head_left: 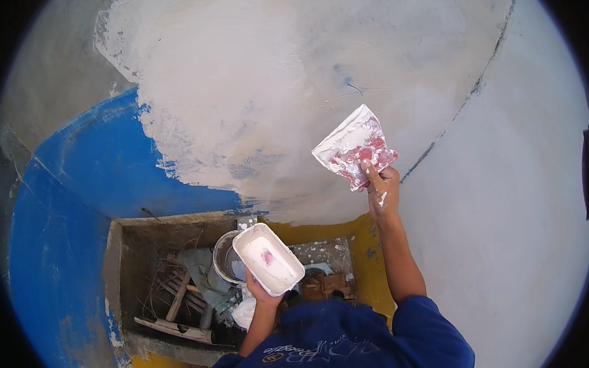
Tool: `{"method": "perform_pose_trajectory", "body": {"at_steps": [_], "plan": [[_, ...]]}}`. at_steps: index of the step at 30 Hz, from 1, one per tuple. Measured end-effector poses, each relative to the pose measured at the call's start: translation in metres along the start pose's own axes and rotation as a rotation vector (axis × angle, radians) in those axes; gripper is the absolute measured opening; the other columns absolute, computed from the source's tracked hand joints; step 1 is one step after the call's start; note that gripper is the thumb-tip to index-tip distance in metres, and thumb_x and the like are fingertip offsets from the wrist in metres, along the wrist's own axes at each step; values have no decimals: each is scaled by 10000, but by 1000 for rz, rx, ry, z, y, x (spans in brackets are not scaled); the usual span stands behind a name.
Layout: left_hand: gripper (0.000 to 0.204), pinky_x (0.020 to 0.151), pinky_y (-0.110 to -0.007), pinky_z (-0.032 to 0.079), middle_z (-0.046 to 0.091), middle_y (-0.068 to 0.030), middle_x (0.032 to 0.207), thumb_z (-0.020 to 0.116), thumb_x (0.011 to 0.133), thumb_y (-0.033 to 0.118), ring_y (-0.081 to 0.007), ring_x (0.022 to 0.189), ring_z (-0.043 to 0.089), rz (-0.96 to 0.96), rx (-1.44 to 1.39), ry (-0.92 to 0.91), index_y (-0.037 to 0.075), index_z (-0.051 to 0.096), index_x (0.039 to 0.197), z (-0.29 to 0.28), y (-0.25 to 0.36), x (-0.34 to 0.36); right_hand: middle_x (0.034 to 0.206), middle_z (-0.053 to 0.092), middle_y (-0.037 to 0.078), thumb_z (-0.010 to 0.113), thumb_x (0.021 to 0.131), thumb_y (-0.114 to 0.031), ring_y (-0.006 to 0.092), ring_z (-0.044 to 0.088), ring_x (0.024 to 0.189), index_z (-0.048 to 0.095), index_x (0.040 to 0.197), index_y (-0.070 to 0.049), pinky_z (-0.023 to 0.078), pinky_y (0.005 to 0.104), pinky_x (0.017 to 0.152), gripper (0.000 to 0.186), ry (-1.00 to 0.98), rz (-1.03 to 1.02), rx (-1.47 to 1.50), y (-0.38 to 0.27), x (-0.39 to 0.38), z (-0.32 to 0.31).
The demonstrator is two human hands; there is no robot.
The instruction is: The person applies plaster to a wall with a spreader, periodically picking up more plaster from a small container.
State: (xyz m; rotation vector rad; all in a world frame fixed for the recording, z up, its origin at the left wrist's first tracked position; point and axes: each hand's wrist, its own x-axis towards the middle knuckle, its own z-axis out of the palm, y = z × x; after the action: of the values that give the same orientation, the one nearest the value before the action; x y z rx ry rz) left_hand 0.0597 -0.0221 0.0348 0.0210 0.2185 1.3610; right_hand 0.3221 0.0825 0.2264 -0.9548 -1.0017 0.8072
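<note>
Scraper (361, 148), paste-smeared, clamped in right hand (383, 188), thumb on top, before patchy wall (239, 75). I see left hand (262, 294) gripping 1 white tray (247, 244), fingers mostly hidden, near bucket (217, 255).

Scraper (355, 144) in right hand (383, 189): shows red, smeared white. Tub (246, 249) in left hand (262, 295): off-white, pinkish patch. Wall (239, 75) above both hands: blotchy white and grey. Shirt (345, 330) below them: dark blue, pale print.
</note>
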Motion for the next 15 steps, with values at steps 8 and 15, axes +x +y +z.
{"method": "perform_pose_trajectory", "body": {"at_steps": [8, 15], "plan": [[714, 1110, -521, 436, 493, -158, 1490, 454, 1006, 568, -347, 1332, 520, 39, 59, 16, 81, 383, 1523, 24, -26, 32, 1051, 739, 122, 688, 860, -97, 294, 686, 957, 721, 1149, -22, 528, 395, 879, 300, -553, -529, -530, 25, -29, -5], [694, 1114, -517, 428, 455, -170, 1510, 413, 1023, 529, -353, 1348, 496, -8, -23, -111, 75, 343, 1543, 63, -47, 30, 1260, 699, 86, 732, 818, -156, 356, 636, 1174, 735, 1178, -114, 522, 447, 935, 363, -935, -785, -461, 28, 5, -7]]}}
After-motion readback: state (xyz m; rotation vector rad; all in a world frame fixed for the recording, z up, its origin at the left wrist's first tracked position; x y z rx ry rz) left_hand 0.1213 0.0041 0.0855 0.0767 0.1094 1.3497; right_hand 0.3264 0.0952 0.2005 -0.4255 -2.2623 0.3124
